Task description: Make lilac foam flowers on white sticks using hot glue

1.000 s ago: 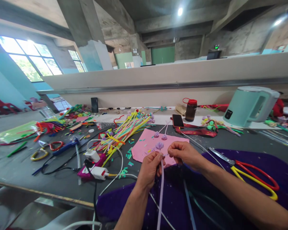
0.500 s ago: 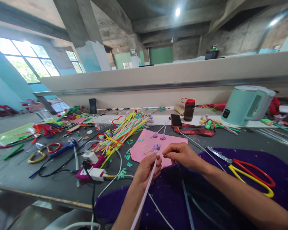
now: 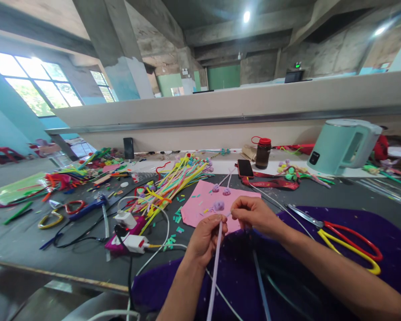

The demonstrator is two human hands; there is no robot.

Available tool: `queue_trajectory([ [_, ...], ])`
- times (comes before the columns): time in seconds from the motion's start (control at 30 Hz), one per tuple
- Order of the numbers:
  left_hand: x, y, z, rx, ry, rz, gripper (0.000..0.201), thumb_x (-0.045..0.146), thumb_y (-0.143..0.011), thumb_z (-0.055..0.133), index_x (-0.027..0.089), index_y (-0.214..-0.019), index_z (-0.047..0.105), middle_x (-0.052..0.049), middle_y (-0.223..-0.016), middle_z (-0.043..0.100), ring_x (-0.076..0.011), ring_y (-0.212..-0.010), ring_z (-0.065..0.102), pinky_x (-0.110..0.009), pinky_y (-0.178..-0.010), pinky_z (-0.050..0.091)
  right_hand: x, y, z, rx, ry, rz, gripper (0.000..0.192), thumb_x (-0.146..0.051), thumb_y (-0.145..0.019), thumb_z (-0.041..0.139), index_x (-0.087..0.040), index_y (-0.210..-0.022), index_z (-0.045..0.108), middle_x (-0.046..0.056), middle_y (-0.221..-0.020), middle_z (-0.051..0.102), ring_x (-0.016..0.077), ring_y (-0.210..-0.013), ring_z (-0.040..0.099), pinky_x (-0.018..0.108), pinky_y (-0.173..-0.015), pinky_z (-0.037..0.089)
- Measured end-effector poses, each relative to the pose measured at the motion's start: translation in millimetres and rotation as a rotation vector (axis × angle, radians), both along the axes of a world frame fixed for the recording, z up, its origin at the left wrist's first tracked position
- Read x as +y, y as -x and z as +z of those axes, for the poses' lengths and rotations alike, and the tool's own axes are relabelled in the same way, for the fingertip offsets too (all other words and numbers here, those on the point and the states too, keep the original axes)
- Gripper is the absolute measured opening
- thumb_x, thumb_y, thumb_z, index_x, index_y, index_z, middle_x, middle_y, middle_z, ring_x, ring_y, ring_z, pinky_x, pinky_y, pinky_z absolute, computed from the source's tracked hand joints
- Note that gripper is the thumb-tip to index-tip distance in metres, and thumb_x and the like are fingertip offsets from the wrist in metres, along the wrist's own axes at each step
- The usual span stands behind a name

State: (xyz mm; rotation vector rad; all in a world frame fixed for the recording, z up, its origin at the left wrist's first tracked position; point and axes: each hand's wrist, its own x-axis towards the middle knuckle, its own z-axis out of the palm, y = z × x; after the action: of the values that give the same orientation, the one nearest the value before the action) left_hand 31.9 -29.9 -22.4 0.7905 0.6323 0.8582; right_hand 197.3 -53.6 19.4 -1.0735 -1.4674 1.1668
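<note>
Between the hands: a pale strand (image 3: 229, 214), thin and blurred, seems to bridge the two sets of fingertips.
Left hand (image 3: 205, 238): fingers closed around a lilac stem (image 3: 215, 272), whose long end trails back toward the body.
Right hand (image 3: 254, 217): just beside the left, thumb and forefinger brought together, apparently pinching the strand's end; the exact grip is too small to tell.
Lilac flower (image 3: 218, 205): just beyond the left fingertips, over the pink sheet (image 3: 192, 211); the fingers hide whether it joins the stem.
Small flowers (image 3: 226, 191): two, farther out from the hands on the same sheet.
Scissors (image 3: 320, 224): right of the hands, blades parted, lying on dark cloth (image 3: 396, 243); a sweep of the right forearm could knock them.
White cable (image 3: 168, 225): left of the hands on the counter (image 3: 23, 243); the trailing stem might snag if pulled across it.
Pinch: pulling too hard could tear the strand or bend the stem; a loose left grip could let the stem twist.
Green scraps (image 3: 177, 219): left of the hands, likely to cling if the fuzzy stem brushes them.
</note>
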Motion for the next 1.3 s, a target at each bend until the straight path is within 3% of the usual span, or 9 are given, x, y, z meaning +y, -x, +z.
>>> queue_trajectory([
  [0.27,4.3,5.0,1.5,-0.11,0.144,-0.078,0.013,0.023,-0.073,0.056,0.01,-0.073,0.06,-0.001,-0.05,0.061,-0.0018,-0.023,0.036,-0.011,-0.022,0.022,4.7,-9.0,5.7,0.091,0.078,0.029,0.007,-0.02,-0.071,0.056,-0.014,-0.066,0.056,-0.004,-0.057,0.057,0.0053,-0.04,0.049,0.015,-0.034,0.032],
  [0.63,-0.6,-0.8,6.3,-0.015,0.075,-0.056,0.017,0.024,-0.071,0.061,0.007,-0.074,0.062,-0.001,-0.047,0.061,0.0,-0.024,0.035,-0.009,-0.025,0.022,6.4,-6.8,-3.3,0.113,0.116,0.095,0.01,-0.024,-0.071,0.058,-0.015,-0.069,0.056,-0.005,-0.051,0.053,0.0057,-0.039,0.046,0.015,-0.036,0.03],
  [0.9,0.0,1.0,0.6,0.014,0.022,-0.108,0.023,0.029,-0.071,0.064,0.008,-0.079,0.064,0.0,-0.05,0.06,0.0005,-0.024,0.035,-0.01,-0.024,0.021,5.2,-4.5,-6.0,0.048,0.044,0.109,0.01,-0.024,-0.073,0.056,-0.015,-0.07,0.057,-0.006,-0.053,0.051,0.0042,-0.038,0.042,0.016,-0.038,0.032],
  [1.3,-3.6,-0.4,0.9,0.093,-0.026,-0.014,0.023,0.03,-0.069,0.068,0.008,-0.073,0.064,0.0,-0.047,0.06,-0.0005,-0.024,0.035,-0.012,-0.025,0.02,5.1,-3.8,-7.0,0.002,0.036,0.093,0.009,-0.023,-0.073,0.055,-0.015,-0.071,0.057,-0.007,-0.051,0.05,0.0053,-0.038,0.042,0.017,-0.038,0.031],
])
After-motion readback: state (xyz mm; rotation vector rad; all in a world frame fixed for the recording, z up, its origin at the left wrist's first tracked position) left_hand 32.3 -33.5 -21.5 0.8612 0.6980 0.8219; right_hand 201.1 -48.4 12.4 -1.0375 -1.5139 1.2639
